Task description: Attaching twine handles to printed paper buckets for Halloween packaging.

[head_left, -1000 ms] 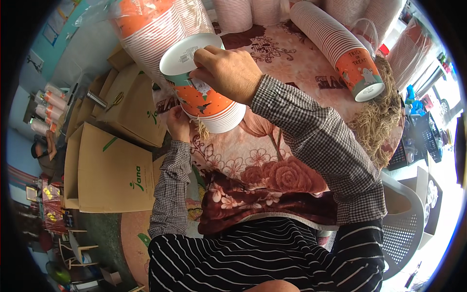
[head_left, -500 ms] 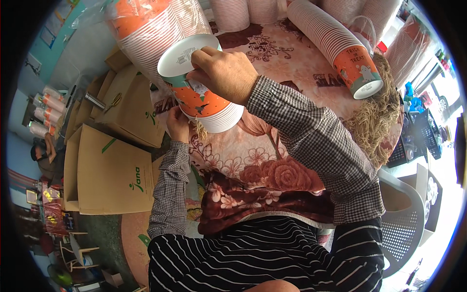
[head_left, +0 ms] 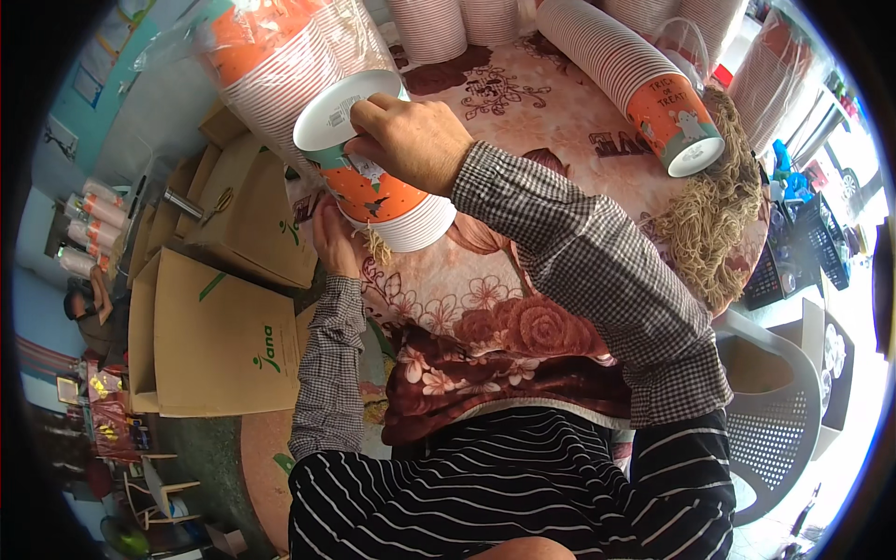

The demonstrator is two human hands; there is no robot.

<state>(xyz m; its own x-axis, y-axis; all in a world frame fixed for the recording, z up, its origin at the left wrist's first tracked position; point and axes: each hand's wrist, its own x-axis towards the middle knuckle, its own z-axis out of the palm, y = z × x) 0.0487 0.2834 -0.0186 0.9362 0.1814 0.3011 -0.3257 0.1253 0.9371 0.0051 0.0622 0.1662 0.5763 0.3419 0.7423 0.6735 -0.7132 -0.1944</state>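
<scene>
A short stack of orange and green paper cups (head_left: 359, 191) with white rims is held upside down over the table's near left part. The top cup's white round base tilts toward me. My right hand (head_left: 415, 135) grips the stack from above, its fingers closed over the edge of that base and its thumb against the side. My left hand (head_left: 336, 241) is at the stack's lower left side, fingers stretched upward along it, with their tips partly hidden. Beige string strands (head_left: 378, 246) hang between this hand and the cup rims.
A floral cloth (head_left: 532, 322) covers the table. A long cup stack (head_left: 621, 84) lies at the back right beside a beige string bundle (head_left: 705, 215). Plastic-wrapped cups (head_left: 280, 70) stand at the back left. Cardboard boxes (head_left: 224, 331) are left, a grey chair (head_left: 770, 411) right.
The fingers of my left hand have straightened slightly and shifted left along the stack. My right hand keeps its grip. The whole view has turned slightly.
</scene>
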